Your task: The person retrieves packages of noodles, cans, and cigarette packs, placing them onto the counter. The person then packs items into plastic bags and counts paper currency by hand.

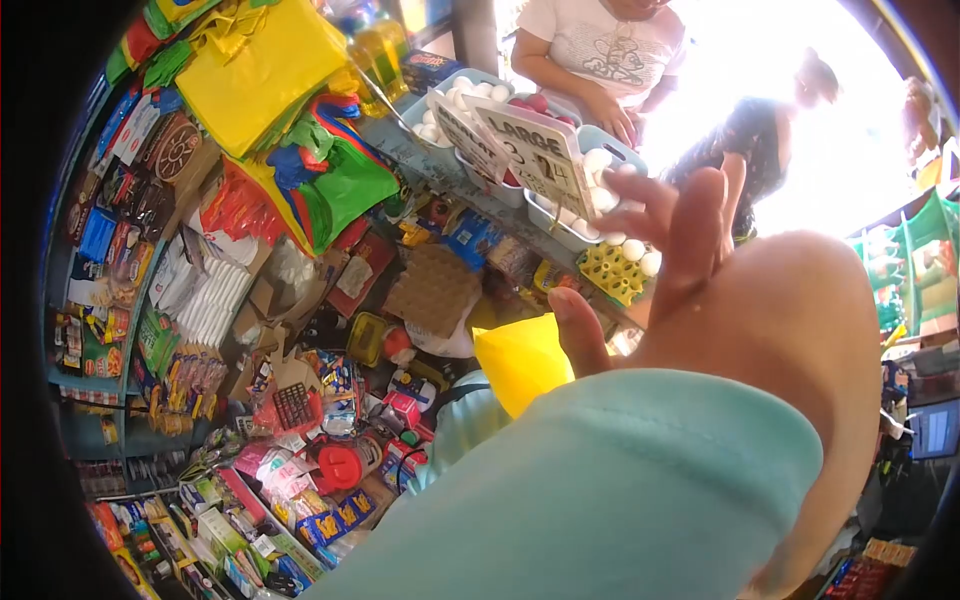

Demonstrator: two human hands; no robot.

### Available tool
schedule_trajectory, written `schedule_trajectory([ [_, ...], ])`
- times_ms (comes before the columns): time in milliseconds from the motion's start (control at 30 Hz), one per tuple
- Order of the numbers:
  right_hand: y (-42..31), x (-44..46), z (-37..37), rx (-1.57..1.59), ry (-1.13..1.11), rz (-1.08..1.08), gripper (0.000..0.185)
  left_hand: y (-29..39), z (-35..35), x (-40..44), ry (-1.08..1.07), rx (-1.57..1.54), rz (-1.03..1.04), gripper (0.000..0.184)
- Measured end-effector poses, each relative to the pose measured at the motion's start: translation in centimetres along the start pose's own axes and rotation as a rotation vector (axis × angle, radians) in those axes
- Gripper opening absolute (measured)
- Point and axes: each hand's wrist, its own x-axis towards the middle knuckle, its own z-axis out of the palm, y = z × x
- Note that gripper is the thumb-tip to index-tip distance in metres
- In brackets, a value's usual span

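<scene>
My right hand [665,270] reaches forward in a teal sleeve, its fingers apart and the thumb spread, with nothing seen in it. Its fingertips overlap the view of white eggs [597,160] in a pale basket; I cannot tell whether they touch. A yellow plastic bag [522,362] shows beside my right thumb, partly covered by the sleeve. Behind the bag is another piece of teal sleeve [465,428]; my left hand is hidden. Price signs stand among the baskets, one a white card reading LARGE [535,150]. Below them a yellow egg tray [612,274] carries several white eggs.
A person in a white shirt [605,45] stands across the counter, with another person in dark clothes [745,140] nearby. Yellow plastic bags [260,70] hang at upper left. Packed shelves [105,260] line the left side. A brown egg carton [432,290] lies among the goods.
</scene>
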Motion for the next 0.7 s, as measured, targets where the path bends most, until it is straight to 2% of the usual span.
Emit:
schedule_trajectory([
  [700,2.3,-5.2,-3.4,-0.154,0.283,0.036,0.055,-1.0,0.2,1.1,0.032,0.009,0.017,0.037],
])
